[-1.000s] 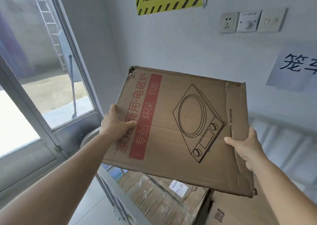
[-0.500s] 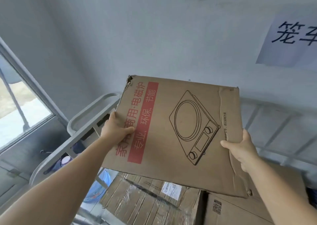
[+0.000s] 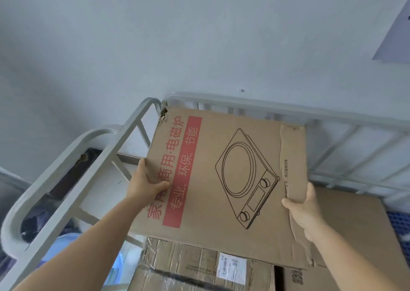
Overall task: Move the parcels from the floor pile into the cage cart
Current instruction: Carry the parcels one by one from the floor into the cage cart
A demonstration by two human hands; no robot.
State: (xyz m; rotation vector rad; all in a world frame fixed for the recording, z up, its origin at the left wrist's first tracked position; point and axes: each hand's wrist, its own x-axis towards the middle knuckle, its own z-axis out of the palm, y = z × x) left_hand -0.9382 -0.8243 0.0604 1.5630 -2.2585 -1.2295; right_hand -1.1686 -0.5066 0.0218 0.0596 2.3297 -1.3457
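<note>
Left hand (image 3: 147, 185) and right hand (image 3: 305, 210) clamp opposite edges of a flat cardboard parcel (image 3: 224, 179), holding it tilted over the cage cart's (image 3: 124, 133) back-left corner, apparently to lay it atop stacked boxes (image 3: 199, 266).

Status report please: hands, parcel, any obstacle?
Left hand and right hand grip flat cardboard parcel. Parcel held above boxes inside cage cart. Nothing in the way.

head-worn view, angled down, close on cage cart (image 3: 137, 122)

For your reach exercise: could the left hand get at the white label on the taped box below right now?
Probably not: the left hand grips the flat cardboard box, which overhangs the white label.
</note>
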